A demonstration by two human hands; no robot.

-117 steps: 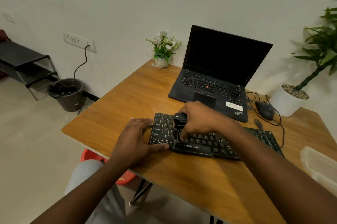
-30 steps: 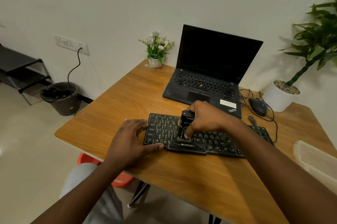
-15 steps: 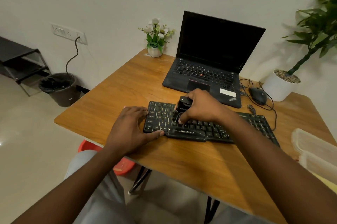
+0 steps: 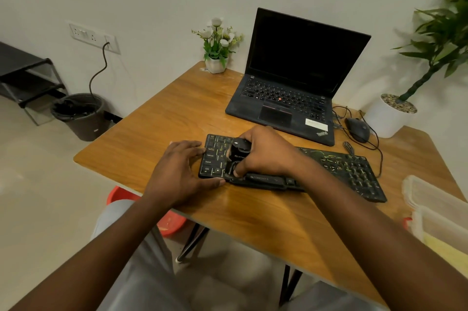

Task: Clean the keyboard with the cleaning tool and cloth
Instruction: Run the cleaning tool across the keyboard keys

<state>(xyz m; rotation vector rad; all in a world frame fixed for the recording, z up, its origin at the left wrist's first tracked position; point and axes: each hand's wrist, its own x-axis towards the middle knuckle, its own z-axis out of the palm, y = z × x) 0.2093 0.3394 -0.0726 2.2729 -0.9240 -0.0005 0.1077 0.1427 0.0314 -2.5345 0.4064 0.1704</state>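
Head view: the cleaning tool (image 4: 239, 151) is clasped by curled fingers of the right hand (image 4: 267, 155) over the left keys of the keyboard (image 4: 342, 169) on the worktop (image 4: 164, 121), which is steadied by straight fingers of the left hand (image 4: 181, 171); brushing is judged underway, wiping with the unseen cloth outstanding.

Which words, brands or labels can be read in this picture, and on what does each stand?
"ThinkPad": laptop, palm rest corner.
"ZEBRONICS": keyboard, front edge.
"Ctrl", "Shift": keyboard's left keys; the other keys are too small to read.
Cleaning tool: lettering partly covered by the right hand, unreadable.
White sticker on the laptop: too blurred.
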